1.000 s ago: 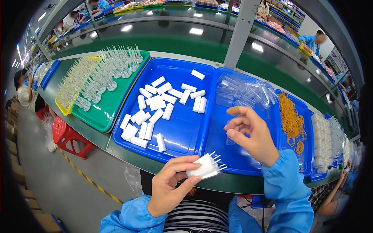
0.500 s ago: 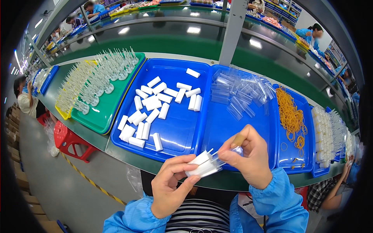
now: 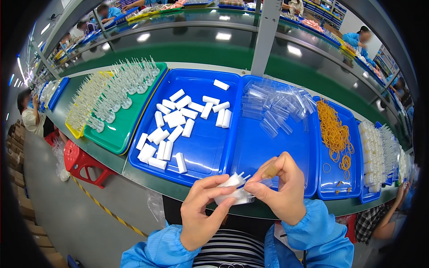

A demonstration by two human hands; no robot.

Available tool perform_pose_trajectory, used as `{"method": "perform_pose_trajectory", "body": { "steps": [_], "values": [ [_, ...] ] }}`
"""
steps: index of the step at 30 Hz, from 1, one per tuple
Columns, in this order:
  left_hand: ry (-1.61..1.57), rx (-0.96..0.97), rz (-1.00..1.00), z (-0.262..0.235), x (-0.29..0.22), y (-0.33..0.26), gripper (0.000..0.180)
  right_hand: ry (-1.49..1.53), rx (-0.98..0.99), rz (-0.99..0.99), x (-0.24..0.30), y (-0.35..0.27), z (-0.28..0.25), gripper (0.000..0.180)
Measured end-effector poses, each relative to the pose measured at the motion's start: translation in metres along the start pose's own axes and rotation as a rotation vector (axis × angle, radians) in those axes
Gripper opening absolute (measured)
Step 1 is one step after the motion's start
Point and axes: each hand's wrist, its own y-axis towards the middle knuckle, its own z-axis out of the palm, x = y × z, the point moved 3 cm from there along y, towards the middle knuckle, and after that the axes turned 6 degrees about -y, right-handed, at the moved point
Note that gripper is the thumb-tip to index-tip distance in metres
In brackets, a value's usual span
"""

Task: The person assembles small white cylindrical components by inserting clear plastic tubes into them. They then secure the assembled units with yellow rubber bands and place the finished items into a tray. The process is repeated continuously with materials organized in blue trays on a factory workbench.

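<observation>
My left hand is closed around a small bundle of white blocks with thin clear stems poking out toward the right. My right hand pinches at those stems, and a piece of clear plastic shows by its fingertips. A tan finger cot covers one right fingertip. Both hands are over the table's near edge, in front of a blue tray of loose white blocks and a blue tray of clear plastic sleeves. The exact contact between fingertips and stems is blurred.
Rubber bands lie in a blue tray to the right, beside rows of white parts. On the left, upright clear stemmed pieces stand on a green tray. A grey metal post rises behind the trays; a red stool stands at left.
My right hand has moved slightly down and left, closer to the bundle. My left hand has shifted a little right, and the white blocks have turned in its grasp.
</observation>
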Motion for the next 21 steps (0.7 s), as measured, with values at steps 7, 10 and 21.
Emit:
{"method": "perform_pose_trajectory", "body": {
  "steps": [7, 10, 21],
  "values": [
    [-0.061, -0.044, -0.033, 0.006, -0.003, 0.003, 0.022, 0.167, -0.051, 0.148, -0.001, -0.004, 0.000, 0.041],
    [-0.056, -0.062, -0.037, 0.008, -0.003, 0.003, 0.022, 0.048, -0.119, -0.012, -0.002, -0.008, 0.002, 0.042],
    [0.165, -0.051, 0.096, 0.006, -0.010, 0.004, 0.028, -0.073, -0.129, -0.100, -0.010, -0.005, 0.002, 0.043]
  ]
}}
